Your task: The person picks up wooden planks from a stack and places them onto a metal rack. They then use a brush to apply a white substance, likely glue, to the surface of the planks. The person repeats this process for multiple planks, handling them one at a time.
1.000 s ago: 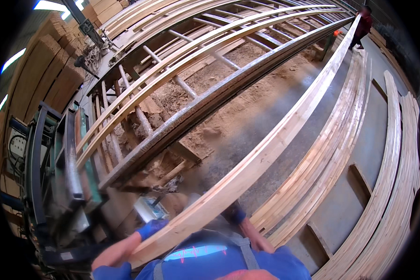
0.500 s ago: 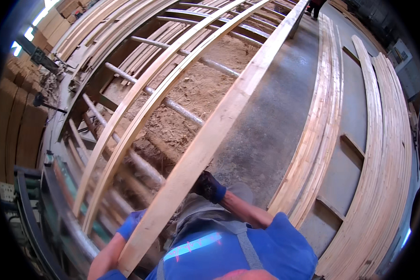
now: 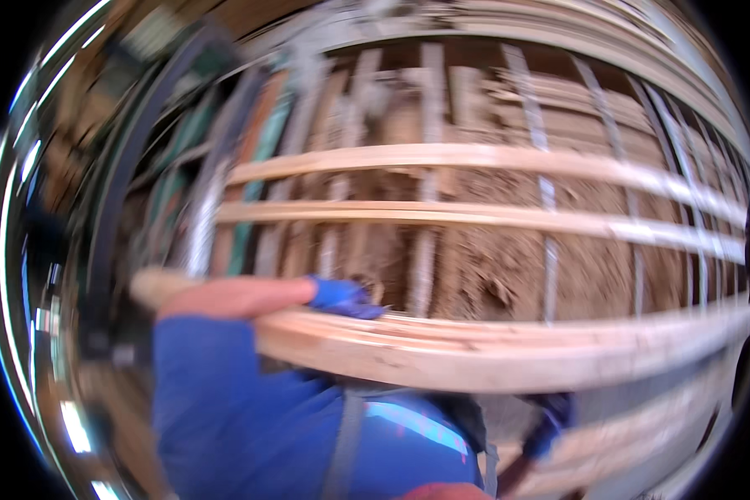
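Left hand [image 3: 342, 297], blue-gloved: laid over the top edge of a long pale wooden board [image 3: 492, 350], fingers curled onto it. Right hand [image 3: 550, 421], dark-gloved: below the board's underside, blurred; whether it clasps the board cannot be told. Board: lies crosswise in front of the chest, reaching to the right rim. Beyond it: two parallel wooden slats [image 3: 475, 187] resting across grey metal rails [image 3: 550, 250], sawdust-covered ground [image 3: 475, 267] beneath.
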`<action>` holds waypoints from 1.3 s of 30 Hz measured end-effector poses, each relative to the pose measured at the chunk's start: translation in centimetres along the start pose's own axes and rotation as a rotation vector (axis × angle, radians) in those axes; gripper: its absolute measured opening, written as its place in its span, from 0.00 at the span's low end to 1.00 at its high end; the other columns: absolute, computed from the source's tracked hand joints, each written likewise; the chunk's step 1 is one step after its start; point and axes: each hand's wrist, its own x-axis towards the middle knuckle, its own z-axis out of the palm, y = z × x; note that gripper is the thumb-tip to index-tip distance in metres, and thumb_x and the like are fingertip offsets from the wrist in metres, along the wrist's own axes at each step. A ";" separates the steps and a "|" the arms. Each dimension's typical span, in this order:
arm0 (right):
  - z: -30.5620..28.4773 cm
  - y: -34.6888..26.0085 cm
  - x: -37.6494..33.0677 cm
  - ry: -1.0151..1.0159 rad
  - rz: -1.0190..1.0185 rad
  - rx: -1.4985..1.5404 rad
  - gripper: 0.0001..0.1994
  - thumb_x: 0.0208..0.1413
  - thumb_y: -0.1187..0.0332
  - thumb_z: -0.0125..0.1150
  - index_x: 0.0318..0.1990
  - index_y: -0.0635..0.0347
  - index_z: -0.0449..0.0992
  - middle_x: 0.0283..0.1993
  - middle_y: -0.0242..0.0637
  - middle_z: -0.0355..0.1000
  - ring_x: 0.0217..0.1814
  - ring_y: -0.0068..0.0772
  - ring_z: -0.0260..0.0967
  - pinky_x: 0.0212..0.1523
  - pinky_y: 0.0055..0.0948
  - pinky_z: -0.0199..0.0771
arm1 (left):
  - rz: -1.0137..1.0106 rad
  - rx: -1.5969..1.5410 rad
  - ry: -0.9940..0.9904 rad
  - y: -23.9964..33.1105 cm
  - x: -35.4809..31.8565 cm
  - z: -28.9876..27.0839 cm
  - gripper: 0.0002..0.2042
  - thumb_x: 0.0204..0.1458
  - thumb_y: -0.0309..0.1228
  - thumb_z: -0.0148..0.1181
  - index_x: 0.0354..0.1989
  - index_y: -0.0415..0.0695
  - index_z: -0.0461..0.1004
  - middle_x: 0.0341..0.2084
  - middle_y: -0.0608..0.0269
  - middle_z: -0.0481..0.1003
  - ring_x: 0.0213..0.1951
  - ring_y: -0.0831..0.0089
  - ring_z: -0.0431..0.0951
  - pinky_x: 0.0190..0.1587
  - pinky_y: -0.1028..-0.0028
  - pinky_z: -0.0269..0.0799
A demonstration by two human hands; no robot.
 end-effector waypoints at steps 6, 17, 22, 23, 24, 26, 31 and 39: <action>6.5 -23.0 13.6 -0.913 -0.991 -0.924 0.49 0.35 0.44 0.75 0.64 0.62 0.64 0.67 0.50 0.62 0.71 0.54 0.56 0.70 0.53 0.53 | -0.051 -0.223 0.187 3.5 -4.6 1.9 0.33 0.61 0.60 0.44 0.49 0.39 0.77 0.44 0.41 0.78 0.45 0.47 0.77 0.51 0.57 0.69; 10.5 -17.8 18.4 -1.078 -1.046 -0.995 0.37 0.29 0.63 0.72 0.56 0.59 0.71 0.47 0.44 0.73 0.46 0.48 0.72 0.44 0.48 0.70 | -0.095 -0.083 0.100 1.1 -0.7 1.6 0.35 0.59 0.64 0.41 0.49 0.42 0.78 0.45 0.42 0.78 0.49 0.45 0.76 0.54 0.55 0.68; 12.7 -16.5 19.9 -1.060 -1.000 -1.045 0.39 0.30 0.62 0.77 0.57 0.58 0.68 0.45 0.41 0.74 0.45 0.46 0.72 0.46 0.46 0.69 | 0.044 0.233 0.836 6.3 -2.4 -4.8 0.17 0.54 0.46 0.60 0.25 0.45 0.77 0.25 0.53 0.79 0.30 0.51 0.79 0.35 0.61 0.76; 13.3 -16.7 20.0 -1.099 -0.954 -1.062 0.40 0.31 0.60 0.78 0.58 0.58 0.68 0.45 0.42 0.74 0.45 0.46 0.72 0.46 0.46 0.70 | 0.193 0.172 0.970 6.5 -3.0 -4.5 0.14 0.53 0.44 0.62 0.25 0.45 0.78 0.24 0.53 0.78 0.29 0.53 0.79 0.36 0.61 0.76; 13.9 -16.5 20.3 -1.148 -0.917 -1.058 0.41 0.32 0.59 0.78 0.58 0.59 0.68 0.45 0.43 0.74 0.45 0.47 0.73 0.46 0.46 0.70 | 0.323 0.120 1.102 7.0 -3.8 -3.7 0.12 0.52 0.41 0.63 0.26 0.45 0.79 0.24 0.53 0.78 0.29 0.55 0.79 0.36 0.62 0.76; 15.6 -16.5 21.3 -1.194 -0.899 -1.023 0.43 0.33 0.57 0.79 0.60 0.60 0.66 0.47 0.45 0.74 0.46 0.48 0.73 0.47 0.45 0.72 | 0.414 0.190 1.356 10.1 -5.0 -1.2 0.15 0.53 0.43 0.63 0.31 0.42 0.80 0.24 0.53 0.78 0.29 0.56 0.79 0.37 0.60 0.76; 19.8 -14.9 26.6 -1.252 -0.916 -0.710 0.38 0.43 0.55 0.75 0.61 0.62 0.68 0.53 0.50 0.74 0.54 0.53 0.73 0.54 0.43 0.73 | 0.038 0.414 1.471 10.8 -2.9 1.8 0.38 0.55 0.59 0.51 0.60 0.35 0.68 0.52 0.45 0.73 0.56 0.52 0.71 0.64 0.55 0.60; 24.6 -6.4 29.0 -1.185 -0.974 -0.752 0.20 0.57 0.55 0.62 0.51 0.58 0.76 0.48 0.47 0.77 0.49 0.50 0.76 0.50 0.41 0.75 | -0.191 0.175 1.403 7.1 4.8 -1.4 0.31 0.55 0.62 0.50 0.30 0.40 0.76 0.24 0.51 0.76 0.31 0.52 0.77 0.38 0.54 0.68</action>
